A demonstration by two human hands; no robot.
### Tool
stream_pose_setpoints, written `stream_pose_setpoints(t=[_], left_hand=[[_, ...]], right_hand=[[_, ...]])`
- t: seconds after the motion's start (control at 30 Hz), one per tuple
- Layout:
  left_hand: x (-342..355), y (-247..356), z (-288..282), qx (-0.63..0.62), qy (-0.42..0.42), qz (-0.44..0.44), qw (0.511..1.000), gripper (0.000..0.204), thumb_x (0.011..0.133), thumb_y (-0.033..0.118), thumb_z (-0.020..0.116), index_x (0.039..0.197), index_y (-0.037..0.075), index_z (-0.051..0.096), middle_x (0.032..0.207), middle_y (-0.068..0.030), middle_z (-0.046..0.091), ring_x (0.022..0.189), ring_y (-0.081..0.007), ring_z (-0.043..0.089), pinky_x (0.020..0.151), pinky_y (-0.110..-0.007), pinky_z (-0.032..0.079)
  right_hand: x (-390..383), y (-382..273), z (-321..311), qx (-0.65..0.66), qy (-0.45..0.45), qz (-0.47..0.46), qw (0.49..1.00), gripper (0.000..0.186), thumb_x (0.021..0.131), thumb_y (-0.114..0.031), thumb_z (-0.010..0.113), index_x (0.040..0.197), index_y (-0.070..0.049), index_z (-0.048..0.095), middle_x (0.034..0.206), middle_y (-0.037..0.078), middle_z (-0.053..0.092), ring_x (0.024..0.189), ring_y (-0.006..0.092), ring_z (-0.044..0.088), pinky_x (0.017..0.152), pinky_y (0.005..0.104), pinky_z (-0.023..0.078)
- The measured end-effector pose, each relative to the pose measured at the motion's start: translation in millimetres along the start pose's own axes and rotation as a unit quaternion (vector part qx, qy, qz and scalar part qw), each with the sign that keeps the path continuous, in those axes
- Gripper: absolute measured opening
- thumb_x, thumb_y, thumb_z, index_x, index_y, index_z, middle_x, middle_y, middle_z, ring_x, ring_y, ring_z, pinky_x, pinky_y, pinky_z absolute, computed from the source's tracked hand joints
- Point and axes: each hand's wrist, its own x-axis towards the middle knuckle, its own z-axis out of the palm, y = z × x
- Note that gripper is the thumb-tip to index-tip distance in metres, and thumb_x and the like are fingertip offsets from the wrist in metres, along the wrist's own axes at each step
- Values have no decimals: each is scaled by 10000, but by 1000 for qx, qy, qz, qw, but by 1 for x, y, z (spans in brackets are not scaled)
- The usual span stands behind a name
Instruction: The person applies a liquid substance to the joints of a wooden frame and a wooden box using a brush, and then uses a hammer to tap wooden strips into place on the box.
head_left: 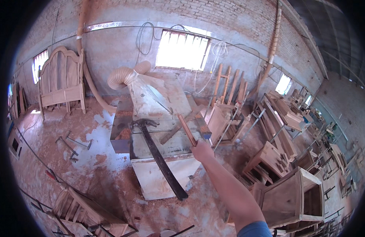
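Pointing away from the body and slightly to the left in the head view, a thin reddish-brown wooden stick (187, 129) is gripped at its near end by the right hand (203, 151), whose fingers are closed around it. The stick is held over a grey metal worktop (172, 151), across a flat grey-brown wooden strip (170, 135); whether the two are touching cannot be told. To the left of this hand, a black-handled claw hammer (159, 158) is seen, its handle slanted past the worktop's front edge. The left hand is not shown, so its state cannot be told.
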Motion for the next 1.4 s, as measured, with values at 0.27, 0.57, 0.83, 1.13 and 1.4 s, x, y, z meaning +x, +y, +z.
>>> stream_pose_setpoints(t=[0.27, 0.57, 0.83, 1.13, 1.4], left_hand=[[32, 3, 0, -24, 37, 7, 999, 118, 860, 153, 598, 800, 57, 564, 735, -169, 611, 679, -400, 607, 584, -493, 477], [105, 72, 30, 14, -181, -18, 983, 152, 875, 146, 569, 940, 19, 619, 911, -227, 645, 873, -431, 610, 768, -508, 473], [144, 242, 56, 46, -159, 119, 979, 389, 816, 113, 643, 1177, -28, 616, 1044, -278, 657, 1014, -407, 635, 869, -480, 485], [162, 445, 113, -66, -47, 400, 913, 140, 765, 7, 619, 899, 32, 647, 692, -170, 617, 663, -374, 639, 570, -447, 506], [194, 544, 170, -70, -37, 517, 852, 150, 716, -2, 636, 858, 43, 616, 677, -126, 614, 571, -309, 624, 501, -401, 500]], right_hand=[[71, -35, 5, -33, 41, -182, 982, 418, 861, -282, 623, 1148, 20, 588, 1074, 239, 655, 1011, 411, 631, 899, 491, 502], [-161, 136, -91, 302, 65, -56, 949, 250, 938, -180, 640, 1111, 0, 649, 852, 72, 674, 734, 102, 609, 675, 289, 511], [-364, 293, -115, 499, -56, 299, 811, 696, 921, -291, 683, 1434, 47, 355, 921, 47, 602, 677, 80, 533, 578, 236, 450], [-397, 375, -222, 582, 98, 170, 789, 525, 909, -197, 713, 1353, -1, 513, 842, 4, 619, 716, 45, 555, 569, 202, 443], [-389, 412, -277, 454, 185, 98, 866, 140, 899, -82, 690, 998, 16, 678, 849, 104, 695, 789, 164, 674, 691, 280, 521]])
